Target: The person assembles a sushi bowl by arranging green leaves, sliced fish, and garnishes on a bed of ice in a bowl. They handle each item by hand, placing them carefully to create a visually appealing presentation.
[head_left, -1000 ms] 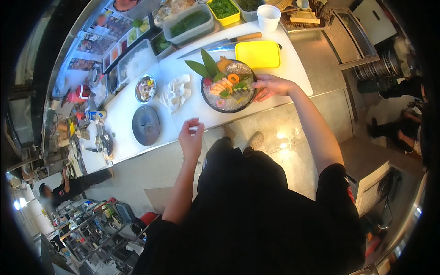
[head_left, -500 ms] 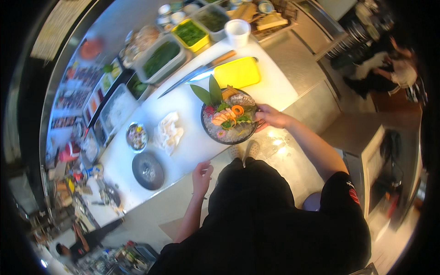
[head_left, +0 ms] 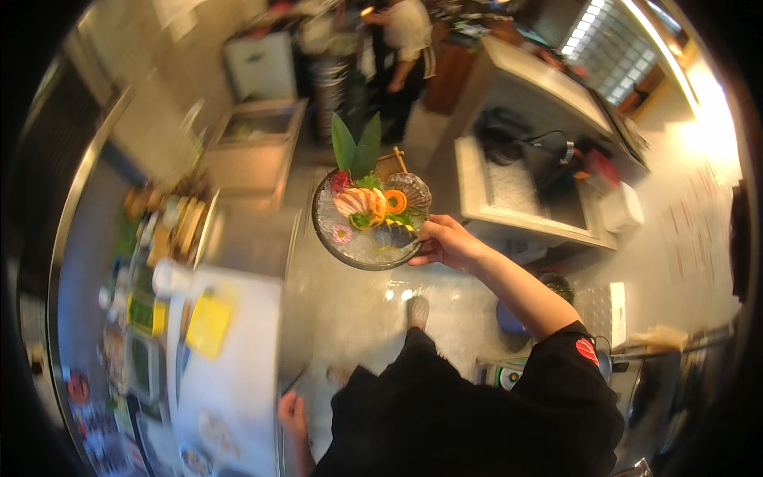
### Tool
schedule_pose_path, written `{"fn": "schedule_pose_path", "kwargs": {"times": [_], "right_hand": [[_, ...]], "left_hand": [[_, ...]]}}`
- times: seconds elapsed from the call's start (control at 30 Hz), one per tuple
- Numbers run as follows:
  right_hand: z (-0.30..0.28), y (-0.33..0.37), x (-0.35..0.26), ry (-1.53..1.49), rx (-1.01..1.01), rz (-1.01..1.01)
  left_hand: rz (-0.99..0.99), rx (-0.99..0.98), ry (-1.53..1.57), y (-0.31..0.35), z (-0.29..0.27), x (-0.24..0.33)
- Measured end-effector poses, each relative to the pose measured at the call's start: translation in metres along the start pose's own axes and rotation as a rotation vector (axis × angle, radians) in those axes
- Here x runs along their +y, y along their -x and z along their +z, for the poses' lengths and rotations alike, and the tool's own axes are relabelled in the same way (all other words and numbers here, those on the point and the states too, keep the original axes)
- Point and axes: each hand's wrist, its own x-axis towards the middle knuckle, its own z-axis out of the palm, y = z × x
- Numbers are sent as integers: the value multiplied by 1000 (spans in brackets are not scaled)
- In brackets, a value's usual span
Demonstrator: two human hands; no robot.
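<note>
My right hand [head_left: 447, 242] grips the right rim of a round dark bowl [head_left: 324, 238], thumb on top and fingers beneath. The bowl is held up over the floor. Crushed ice [head_left: 373, 248] fills it, topped with sliced orange-pink fish [head_left: 359, 203], a carrot ring [head_left: 395, 202], a shell [head_left: 413, 191], a pink flower [head_left: 342, 234] and a red garnish [head_left: 340, 182]. Two long green leaves [head_left: 355, 149] stand at its back beside a small bamboo mat [head_left: 389, 164]. My left hand [head_left: 293, 415] hangs low by the counter edge, its fingers loosely curled with nothing visible in them.
On my left runs a white counter [head_left: 246, 334] with a yellow board [head_left: 208, 324], a white tub [head_left: 171, 278] and a crumpled cloth [head_left: 216, 433]. A wooden-edged cabinet [head_left: 528, 219] stands at right. Ahead, a person [head_left: 407, 40] is near a steel counter [head_left: 253, 171].
I have turned right and stepped away from the counter, carrying the bowl in my right hand. The counter now lies to my left. My left hand has dropped lower and its fingers look more curled.
</note>
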Motion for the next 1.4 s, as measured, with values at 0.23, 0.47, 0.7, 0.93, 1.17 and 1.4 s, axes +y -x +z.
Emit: {"fn": "schedule_pose_path", "kwargs": {"times": [0.23,0.47,0.7,0.93,1.17,1.4], "right_hand": [[-214,-3,-162,-72,373,-63],[-451,0,-274,-287,550,-368],[-624,-60,-318,-489,937,-520],[-719,-66,-333,-662,890,-540],[-743,-68,-332,-135,790,-656],[-638,-154,-217,1393,1034,-1051]], "left_hand": [[-51,-335,-511,-45,74,45],[194,-412,-1005,-22,228,72],[-34,-359,-841,-23,280,95],[-119,-355,-821,-26,318,78],[-129,-398,-775,-8,353,128],[-375,-231,-602,19,322,155]]}}
